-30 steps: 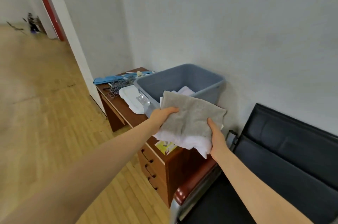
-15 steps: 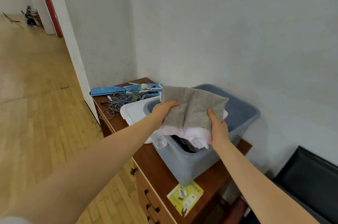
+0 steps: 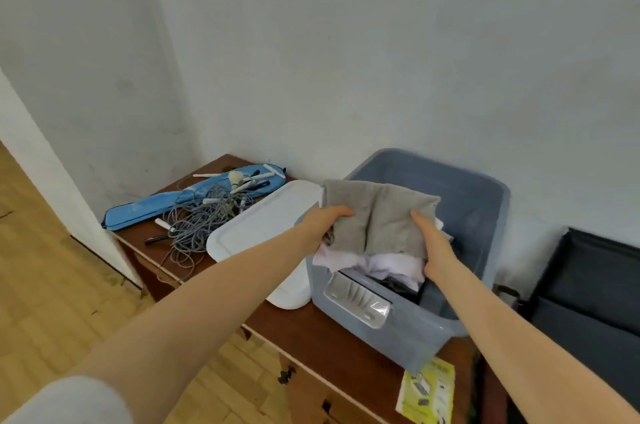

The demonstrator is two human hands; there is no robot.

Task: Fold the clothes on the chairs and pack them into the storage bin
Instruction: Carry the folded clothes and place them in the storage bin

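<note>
Folded cloth (image 3: pixel 377 216): plain grey, on top of stack. Garment beneath (image 3: pixel 381 264): pale lilac-white. Something black under that, inside bin. Storage bin (image 3: pixel 485 202): slate blue-grey, clear latch on front. Lid (image 3: pixel 263 233): white. Counter (image 3: pixel 329 337): reddish-brown wood, black drawer pulls. Long pouch (image 3: pixel 166 207): light blue. Cable tangle (image 3: pixel 201 216): grey with white plugs. Leaflet (image 3: pixel 427 389): yellow-green, small printed pictures. Chair (image 3: pixel 595 288): black. Wall: off-white. Floor: light wood strips.
</note>
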